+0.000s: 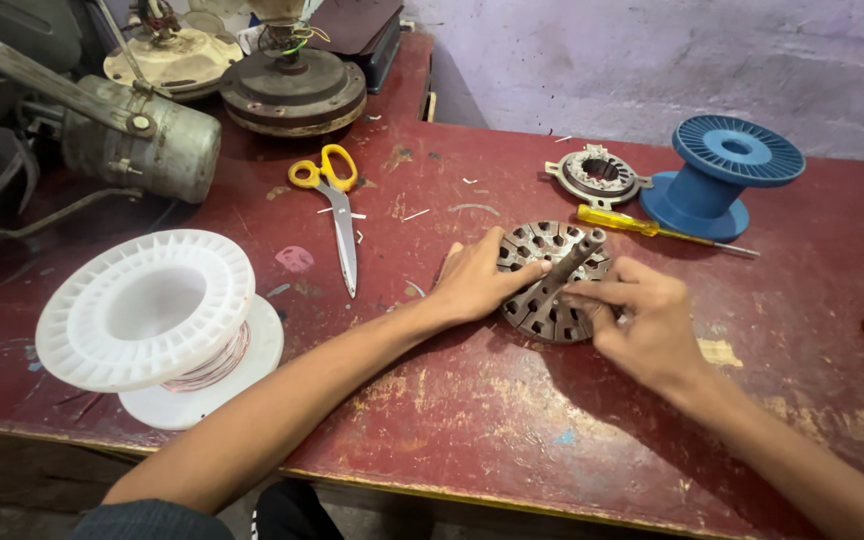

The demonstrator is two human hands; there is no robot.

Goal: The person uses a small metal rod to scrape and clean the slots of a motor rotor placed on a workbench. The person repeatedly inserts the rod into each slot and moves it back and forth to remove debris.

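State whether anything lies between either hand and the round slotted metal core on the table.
Nothing visible does. The left hand rests on the metal core at its left edge, and the right hand touches its right side, near the shaft.

A worn red table (512, 440) stands against a pale purple wall (652, 60).

Stator (550, 282) mid-table (512, 430); scissors (335, 205) left, screwdriver (652, 229) behind it, perhaps touching.
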